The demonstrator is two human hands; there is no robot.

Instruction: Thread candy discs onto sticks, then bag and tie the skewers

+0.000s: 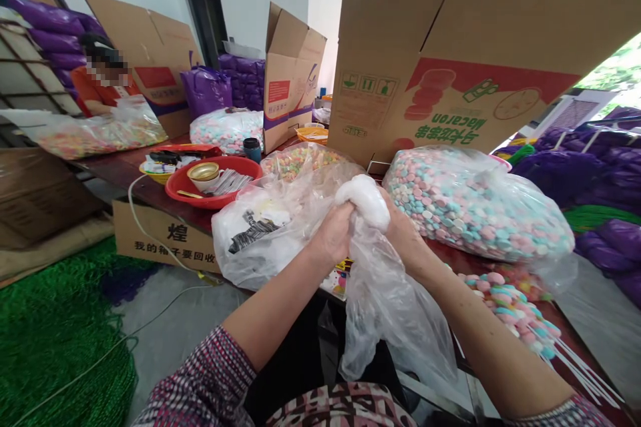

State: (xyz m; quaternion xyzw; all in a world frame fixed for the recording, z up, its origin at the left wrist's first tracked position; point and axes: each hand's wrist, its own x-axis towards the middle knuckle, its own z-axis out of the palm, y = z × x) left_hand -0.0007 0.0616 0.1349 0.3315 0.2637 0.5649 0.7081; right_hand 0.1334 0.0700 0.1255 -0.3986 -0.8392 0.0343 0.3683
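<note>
My left hand (334, 232) is closed on a clear plastic bag (390, 300), whose top is bunched into a white wad (368, 200). On the other side of the wad, my right hand (398, 221) grips the same bag, its fingers mostly hidden. The rest of the bag hangs limp toward my lap. Right of my hands lies a large clear bag of pink, blue and white round sweets (461, 207). Sticks threaded with similar sweets (515, 310) rest beside my right forearm. Left of my hands is another crumpled clear bag (285, 213) with black-and-white wrappers inside.
A tall cardboard box (385, 100) stands behind the sweets. On the left, a red basin (195, 197) holds a cup and sachets, near a dark lidded cup (252, 149). A co-worker (103, 80) sits at far left. Green netting (65, 340) covers the floor there.
</note>
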